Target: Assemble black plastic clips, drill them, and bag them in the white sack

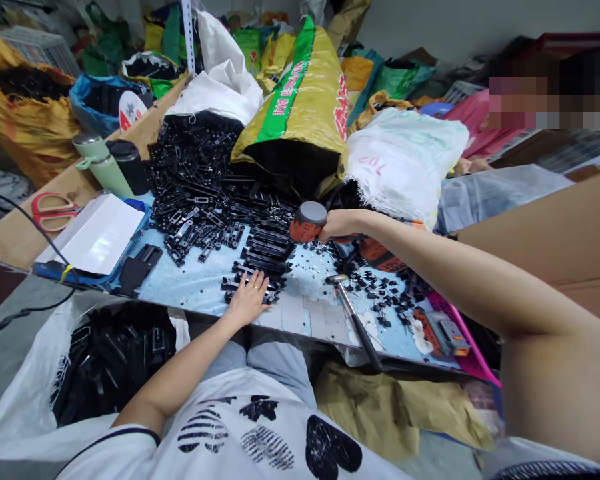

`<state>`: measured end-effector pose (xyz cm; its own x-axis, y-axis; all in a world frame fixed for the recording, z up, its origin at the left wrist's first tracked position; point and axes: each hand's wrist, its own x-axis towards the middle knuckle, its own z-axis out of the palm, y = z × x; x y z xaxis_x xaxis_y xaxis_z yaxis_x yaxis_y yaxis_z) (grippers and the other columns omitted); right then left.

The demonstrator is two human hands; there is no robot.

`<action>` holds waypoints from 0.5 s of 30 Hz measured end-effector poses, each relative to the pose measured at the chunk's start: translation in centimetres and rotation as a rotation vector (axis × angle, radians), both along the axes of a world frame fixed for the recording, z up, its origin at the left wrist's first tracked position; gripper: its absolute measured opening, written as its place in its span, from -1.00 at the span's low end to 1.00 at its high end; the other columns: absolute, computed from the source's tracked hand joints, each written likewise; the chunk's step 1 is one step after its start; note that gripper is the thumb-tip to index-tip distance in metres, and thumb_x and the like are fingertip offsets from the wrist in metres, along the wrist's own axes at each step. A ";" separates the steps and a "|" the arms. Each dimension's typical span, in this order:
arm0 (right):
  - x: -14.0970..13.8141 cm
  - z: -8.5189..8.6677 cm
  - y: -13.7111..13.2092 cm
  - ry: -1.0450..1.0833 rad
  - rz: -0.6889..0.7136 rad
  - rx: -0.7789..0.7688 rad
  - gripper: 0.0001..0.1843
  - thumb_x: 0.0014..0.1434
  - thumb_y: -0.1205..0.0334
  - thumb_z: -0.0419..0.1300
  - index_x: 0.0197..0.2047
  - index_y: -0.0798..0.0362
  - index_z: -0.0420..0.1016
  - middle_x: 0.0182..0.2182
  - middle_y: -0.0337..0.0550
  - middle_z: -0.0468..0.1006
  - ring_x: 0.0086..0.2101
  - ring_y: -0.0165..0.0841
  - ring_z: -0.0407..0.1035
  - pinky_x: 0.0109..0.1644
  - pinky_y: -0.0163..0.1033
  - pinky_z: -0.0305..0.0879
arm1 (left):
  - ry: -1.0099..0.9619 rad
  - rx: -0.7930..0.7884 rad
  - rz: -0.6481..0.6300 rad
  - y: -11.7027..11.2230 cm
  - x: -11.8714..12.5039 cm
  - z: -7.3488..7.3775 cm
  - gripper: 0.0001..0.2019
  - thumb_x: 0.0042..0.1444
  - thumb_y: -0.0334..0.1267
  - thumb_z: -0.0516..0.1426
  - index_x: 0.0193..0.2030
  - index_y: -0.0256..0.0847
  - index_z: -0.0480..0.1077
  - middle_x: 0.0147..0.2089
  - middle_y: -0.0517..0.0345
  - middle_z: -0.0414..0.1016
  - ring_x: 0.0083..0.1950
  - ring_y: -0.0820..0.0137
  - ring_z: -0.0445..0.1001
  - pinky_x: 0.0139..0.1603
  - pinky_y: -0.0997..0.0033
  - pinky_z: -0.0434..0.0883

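Note:
My right hand [341, 225] is wrapped around an orange and grey cordless drill [307, 223], held over the far side of the blue work surface [180, 293]. The drill's working tip is hidden from me. Flat on the nearest pieces of a row of long black plastic parts [266, 248] lies my left hand [250, 293], its fingers stretched out. These parts sit side by side near the table's front edge. Right of them is a hammer [353, 313] with a dark handle, among scattered small black pieces [380, 293].
Loose black parts [195, 167] are heaped at the back left, beside a yellow sack [300, 100]. Scissors [55, 212], a green bottle [103, 167] and a white box [97, 233] stand left. An orange-grey battery [440, 333] lies right. Below is an open sack [30, 393]. Another person [473, 123] is behind.

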<state>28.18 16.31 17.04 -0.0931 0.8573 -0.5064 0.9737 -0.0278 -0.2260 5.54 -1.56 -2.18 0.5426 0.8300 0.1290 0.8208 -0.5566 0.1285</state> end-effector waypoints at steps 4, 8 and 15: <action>-0.7 -0.5 -0.8 -0.126 0.112 -0.171 -0.89 -0.17 0.30 0.28 -0.54 0.15 0.44 -0.69 -0.20 0.36 -0.63 -0.37 0.29 -0.59 -0.31 0.17 | -0.004 -0.001 0.008 -0.3 0.0 0.4 -0.28 0.15 0.09 0.02 0.31 -0.38 0.04 0.36 -0.23 -0.01 0.40 0.08 -0.14 0.35 -0.07 -0.21; -1.4 0.3 -2.2 -0.197 0.171 -0.109 -0.85 -0.18 0.27 0.28 -0.47 0.14 0.47 -0.63 -0.18 0.41 -0.57 -0.33 0.34 -0.54 -0.30 0.20 | 0.002 -0.001 0.068 -0.6 0.1 0.4 -0.25 0.13 0.05 0.07 0.32 -0.43 0.02 0.38 -0.27 -0.07 0.41 0.06 -0.16 0.36 -0.03 -0.20; -1.8 0.8 -5.2 -0.193 0.215 -0.142 -0.84 -0.19 0.24 0.30 -0.47 0.12 0.49 -0.65 -0.18 0.42 -0.56 -0.33 0.35 -0.54 -0.32 0.20 | 0.003 -0.023 0.070 -0.5 0.0 -0.3 -0.23 0.14 0.07 0.05 0.33 -0.46 -0.02 0.38 -0.28 -0.10 0.41 0.05 -0.18 0.36 -0.01 -0.19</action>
